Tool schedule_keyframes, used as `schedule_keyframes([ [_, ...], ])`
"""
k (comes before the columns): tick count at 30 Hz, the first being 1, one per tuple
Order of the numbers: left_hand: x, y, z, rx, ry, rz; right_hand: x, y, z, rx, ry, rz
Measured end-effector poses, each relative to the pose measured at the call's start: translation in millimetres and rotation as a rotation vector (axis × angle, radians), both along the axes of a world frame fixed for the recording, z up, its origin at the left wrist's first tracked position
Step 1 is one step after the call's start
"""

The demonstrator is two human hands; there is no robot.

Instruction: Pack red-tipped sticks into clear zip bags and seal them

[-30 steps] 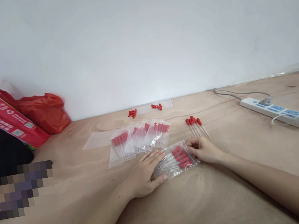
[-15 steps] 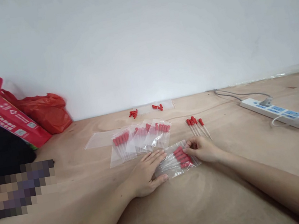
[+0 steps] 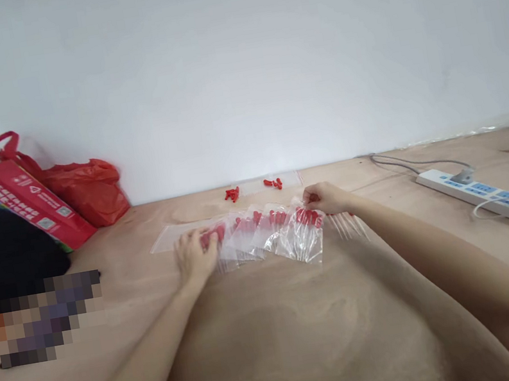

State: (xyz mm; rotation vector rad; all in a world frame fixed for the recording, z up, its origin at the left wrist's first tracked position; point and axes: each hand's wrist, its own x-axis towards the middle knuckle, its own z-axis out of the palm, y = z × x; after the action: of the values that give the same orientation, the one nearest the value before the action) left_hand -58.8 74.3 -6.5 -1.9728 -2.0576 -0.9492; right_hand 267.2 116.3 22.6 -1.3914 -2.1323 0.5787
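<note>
Several clear zip bags of droppers with red rubber bulbs lie overlapping in a row on the wooden table. My right hand (image 3: 324, 197) pinches the top edge of the rightmost bag of droppers (image 3: 305, 234), whose bulbs point away from me. At the row's other end, my left hand (image 3: 194, 252) closes over the bulbs of the leftmost bag of droppers (image 3: 222, 248), covering part of it. Between them lie more bagged droppers (image 3: 262, 235). Loose droppers (image 3: 346, 227) lie partly hidden beneath my right wrist.
Loose red bulbs (image 3: 232, 195) and a clear bag (image 3: 292, 179) lie by the wall. A flat clear bag (image 3: 165, 238) is left of the row. At right is a white power strip (image 3: 479, 192) with cables; red bags (image 3: 88, 186) and a black bag (image 3: 7, 258) stand left.
The rightmost bag of droppers has moved from in front of me up to the row's right end, turned bulbs-away. My left hand has shifted left onto the leftmost bag.
</note>
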Motion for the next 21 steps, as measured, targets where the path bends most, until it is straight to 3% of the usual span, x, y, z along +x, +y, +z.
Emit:
schedule_keyframes([
  [2, -26, 20, 3.4, -0.093, -0.034, 0.256, -7, 15, -6.6, 0.059, -0.040, -0.031],
  [5, -61, 42, 7.2, -0.223, -0.087, 0.478, -18, 31, -20.7, 0.086, -0.050, -0.063],
  [9, -90, 56, 11.6, -0.371, -0.124, 0.495, -26, 38, -33.7, 0.134, -0.033, -0.129],
  [14, -102, 54, 27.7, -0.446, -0.166, 0.438, -15, 17, -30.1, 0.241, 0.035, -0.208],
  [16, -101, 45, 40.9, -0.368, -0.146, 0.447, -6, -3, -29.1, 0.307, 0.087, -0.214],
  [18, -94, 29, 55.8, -0.183, -0.049, 0.442, 3, -29, -31.3, 0.367, 0.123, -0.177],
  [21, -72, -7, 68.2, 0.146, 0.194, 0.270, 11, -70, -39.2, 0.369, 0.125, -0.108],
])
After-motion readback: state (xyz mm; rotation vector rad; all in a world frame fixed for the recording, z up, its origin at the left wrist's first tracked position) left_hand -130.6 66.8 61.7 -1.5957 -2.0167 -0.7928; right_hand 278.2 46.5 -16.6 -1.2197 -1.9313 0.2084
